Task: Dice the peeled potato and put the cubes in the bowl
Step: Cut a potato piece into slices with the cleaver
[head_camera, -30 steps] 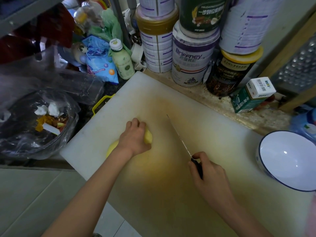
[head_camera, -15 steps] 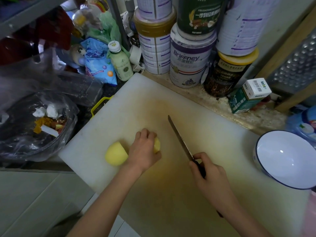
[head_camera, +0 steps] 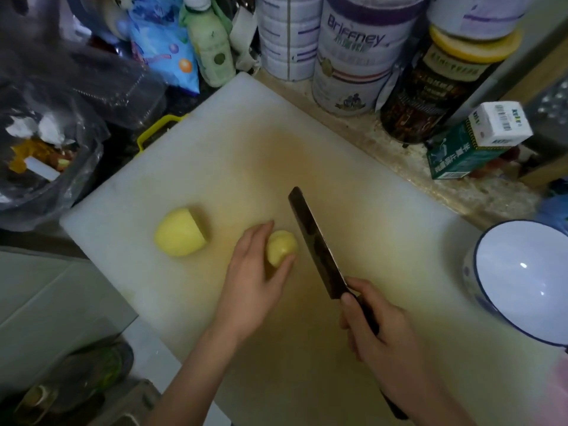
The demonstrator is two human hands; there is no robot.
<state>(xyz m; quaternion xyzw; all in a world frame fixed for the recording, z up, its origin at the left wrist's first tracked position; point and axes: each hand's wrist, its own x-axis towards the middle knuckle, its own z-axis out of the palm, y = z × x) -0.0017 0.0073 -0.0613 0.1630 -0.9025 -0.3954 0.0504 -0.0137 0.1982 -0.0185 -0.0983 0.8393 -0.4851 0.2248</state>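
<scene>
The peeled potato lies in two halves on the white cutting board [head_camera: 384, 210]. One half [head_camera: 179, 237] sits alone at the board's left. My left hand [head_camera: 255, 281] grips the other half [head_camera: 281, 245] near the board's middle, thumb and fingers curled round it. My right hand [head_camera: 378, 336] grips the dark handle of a knife [head_camera: 313, 241]. Its blade is tilted flat, just right of the held half and apart from it. A white bowl with a blue rim [head_camera: 522, 281] stands at the board's right edge with nothing in it.
Several tins and jars [head_camera: 356, 53] line the back edge, with a green and white carton [head_camera: 473, 142] beside them. A small bottle [head_camera: 212, 47] and snack packets stand at the back left. A bag-lined waste bin [head_camera: 40, 155] sits left of the board.
The potato halves have separated: my left hand drew one half to the right, leaving the other at the left. The knife blade has turned from edge-on to lying flatter.
</scene>
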